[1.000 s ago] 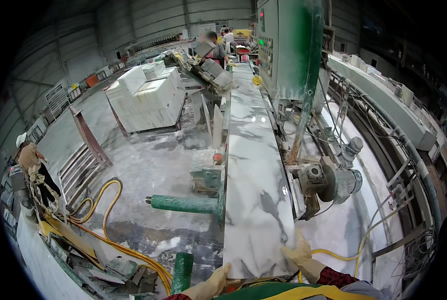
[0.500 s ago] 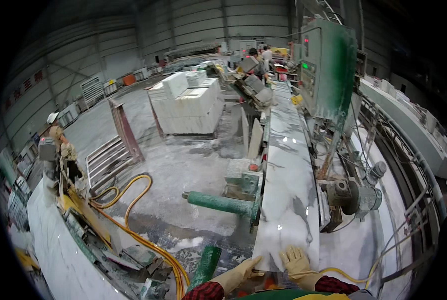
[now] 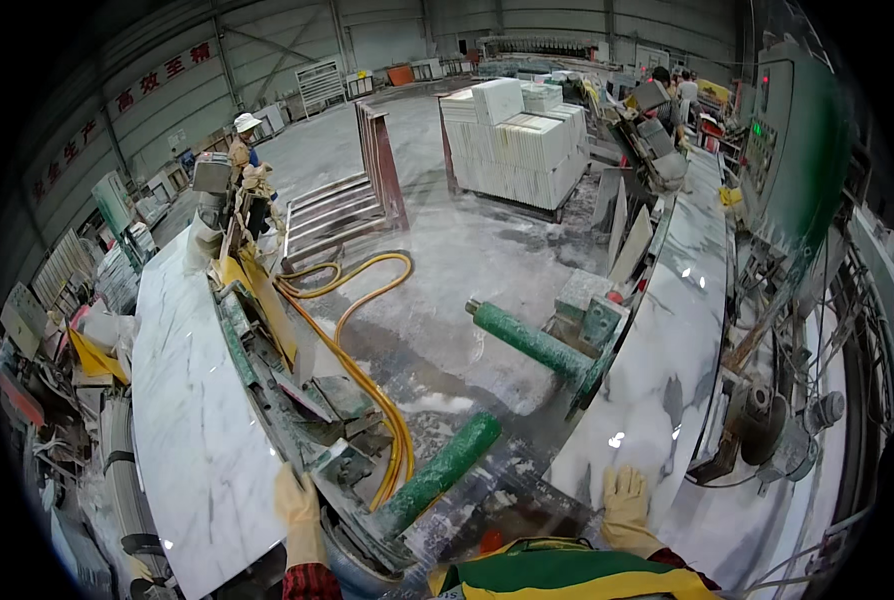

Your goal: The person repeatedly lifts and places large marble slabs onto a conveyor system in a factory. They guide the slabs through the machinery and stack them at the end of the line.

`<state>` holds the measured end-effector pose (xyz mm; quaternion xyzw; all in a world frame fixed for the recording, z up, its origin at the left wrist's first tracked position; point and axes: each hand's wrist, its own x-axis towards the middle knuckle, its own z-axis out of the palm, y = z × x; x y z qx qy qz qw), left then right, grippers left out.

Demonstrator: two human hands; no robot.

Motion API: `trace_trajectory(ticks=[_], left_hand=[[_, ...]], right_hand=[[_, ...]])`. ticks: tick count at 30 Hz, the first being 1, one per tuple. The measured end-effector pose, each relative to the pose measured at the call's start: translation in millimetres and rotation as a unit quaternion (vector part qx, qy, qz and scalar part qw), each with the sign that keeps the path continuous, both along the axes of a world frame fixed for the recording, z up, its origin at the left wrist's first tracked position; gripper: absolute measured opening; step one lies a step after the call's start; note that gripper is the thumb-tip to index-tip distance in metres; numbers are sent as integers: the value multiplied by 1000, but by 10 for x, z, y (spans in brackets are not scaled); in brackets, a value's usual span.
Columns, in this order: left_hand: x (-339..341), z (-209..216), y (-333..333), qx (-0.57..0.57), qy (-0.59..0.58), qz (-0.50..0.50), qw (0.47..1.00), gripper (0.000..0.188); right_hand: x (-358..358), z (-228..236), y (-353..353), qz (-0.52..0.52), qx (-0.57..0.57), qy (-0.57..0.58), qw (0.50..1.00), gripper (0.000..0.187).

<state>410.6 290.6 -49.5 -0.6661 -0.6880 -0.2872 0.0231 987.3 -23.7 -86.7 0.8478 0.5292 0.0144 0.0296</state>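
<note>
My right hand, in a cream rubber glove, lies flat with fingers stretched on the near end of a long white marble slab with grey veins. That slab runs away from me along a machine line on the right. My left hand, gloved the same way, rests at the inner edge of a second white marble slab on my left. Its fingers point forward and look extended, with nothing visible in them. Both sleeves are red and black check.
Two green rollers jut out between the slabs. A yellow hose loops over the floor beside a metal rack. Stacked white slabs stand beyond. A green control cabinet rises at right. A person in a white hat stands far left.
The view has swung left. My left hand has left the right-hand slab's near end and is now at the left slab's edge. My right hand stays on the right-hand slab.
</note>
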Motion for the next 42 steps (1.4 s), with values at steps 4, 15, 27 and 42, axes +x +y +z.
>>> trace_trajectory(ticks=[4,15,27,42], left_hand=[[-691,-228,-646,-92,80,147,982,52],[-519,-464,-858,9,125,135,983,43],[-389,-279,-929,17,136,146,980,39],[-360,-258,-1003,-1,139,142,980,40]], right_hand=[[67,-94,42,6,4,-11,1000,61],[281,-114,40,12,-27,-52,998,64],[144,214,169,-4,-54,-22,998,67],[109,578,287,-25,-83,18,996,77]])
